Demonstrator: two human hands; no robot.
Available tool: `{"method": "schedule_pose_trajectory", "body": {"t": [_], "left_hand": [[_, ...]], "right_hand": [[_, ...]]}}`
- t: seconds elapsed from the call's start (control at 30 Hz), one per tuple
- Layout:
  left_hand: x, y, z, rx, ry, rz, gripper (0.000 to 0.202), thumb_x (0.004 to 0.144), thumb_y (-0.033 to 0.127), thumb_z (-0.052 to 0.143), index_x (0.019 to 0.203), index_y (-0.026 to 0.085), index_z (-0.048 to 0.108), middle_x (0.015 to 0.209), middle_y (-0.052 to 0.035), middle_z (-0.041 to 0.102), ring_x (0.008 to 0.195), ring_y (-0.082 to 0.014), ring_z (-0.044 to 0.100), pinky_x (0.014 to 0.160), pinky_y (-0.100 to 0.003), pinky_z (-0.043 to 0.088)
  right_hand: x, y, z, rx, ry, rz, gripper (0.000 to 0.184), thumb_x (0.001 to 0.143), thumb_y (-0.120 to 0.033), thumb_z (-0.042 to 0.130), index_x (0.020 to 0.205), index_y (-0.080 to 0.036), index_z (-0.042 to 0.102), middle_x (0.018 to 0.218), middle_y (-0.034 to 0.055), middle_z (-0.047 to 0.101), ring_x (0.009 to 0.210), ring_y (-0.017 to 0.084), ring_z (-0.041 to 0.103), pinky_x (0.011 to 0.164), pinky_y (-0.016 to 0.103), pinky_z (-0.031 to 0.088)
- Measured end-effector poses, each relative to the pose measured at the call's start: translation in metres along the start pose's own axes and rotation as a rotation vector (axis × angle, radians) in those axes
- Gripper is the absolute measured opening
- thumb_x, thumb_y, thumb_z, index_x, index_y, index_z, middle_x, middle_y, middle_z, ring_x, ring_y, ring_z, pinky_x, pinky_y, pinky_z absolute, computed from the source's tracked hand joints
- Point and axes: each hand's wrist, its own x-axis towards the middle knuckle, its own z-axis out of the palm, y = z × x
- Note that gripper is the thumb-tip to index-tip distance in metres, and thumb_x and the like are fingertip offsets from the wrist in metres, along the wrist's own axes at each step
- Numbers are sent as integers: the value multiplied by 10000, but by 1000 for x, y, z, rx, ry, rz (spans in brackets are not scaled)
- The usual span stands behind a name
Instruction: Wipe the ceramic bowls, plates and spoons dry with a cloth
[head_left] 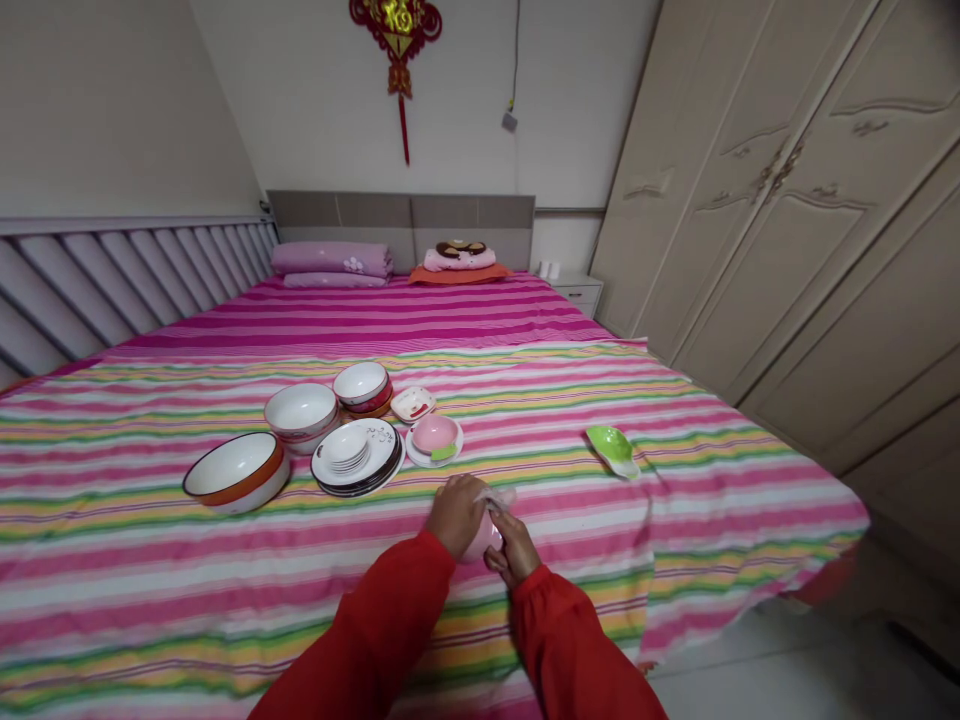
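Observation:
In front of me, a small pink bowl [481, 541] is held tilted between both hands, low over the striped sheet. My right hand [516, 548] is closed on the bowl's right side, thumb and fingers at its rim. My left hand [456, 512] curls over the bowl's far left side, its fingertips at a crumpled whitish tissue [496, 497] that sticks out between the hands. The left fingers partly hide both bowl and tissue. Nearest beyond the hands is another pink bowl [434, 432] on a white saucer [420, 458], with a small green piece [444, 452] at its front.
Plates with small dishes [360, 470], stacked bowls [301, 410], more bowls [362, 385], a large orange-banded bowl [238, 472] and a square dish [413, 403] stand left. A green leaf-shaped dish [613, 450] lies right on the striped sheet [540, 400]. A wardrobe [750, 200] stands beyond the bed's right edge.

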Motion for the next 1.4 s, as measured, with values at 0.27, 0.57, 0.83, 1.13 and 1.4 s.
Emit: {"method": "schedule_pose_trajectory", "body": {"t": [0.27,0.57,0.83,1.13,1.4], "left_hand": [[-46,-57,5,-491,385,-220,265,781,315,465,923,162,627,911,-71,644,891,-200,579,828,-344,433],[-56,-49,-8,-1134,419,-687,497,521,508,706,827,129,610,570,12,610,493,-135,552,500,-255,435],[-43,-44,-9,-910,517,-625,455,558,539,666,763,135,624,627,-8,629,584,-146,574,552,-249,441],[-39,-48,-2,-467,369,-580,244,670,381,596,799,175,610,739,-40,669,714,-189,605,661,-272,437],[-45,-64,7,-476,441,-365,283,706,443,564,813,185,610,691,-23,669,658,-199,618,627,-283,469]], "right_hand": [[-2,-3,2,8,16,27,434,657,-587,650,694,-196,466,371,-109,387,273,6,170,304,148,122],[-14,-32,18,-669,-13,-488,366,879,-471,427,647,-197,494,507,-22,493,476,114,465,488,244,390],[-11,-27,-4,-1220,-246,-884,261,856,-185,479,1067,-241,621,1097,106,571,1049,227,516,879,390,437],[-23,0,-15,-642,49,-580,484,699,-275,648,1172,-212,569,1253,137,526,1136,275,521,934,424,441],[-12,-12,-4,-243,132,-20,431,515,-497,781,656,-156,560,481,-9,587,409,165,599,405,267,497]]}}
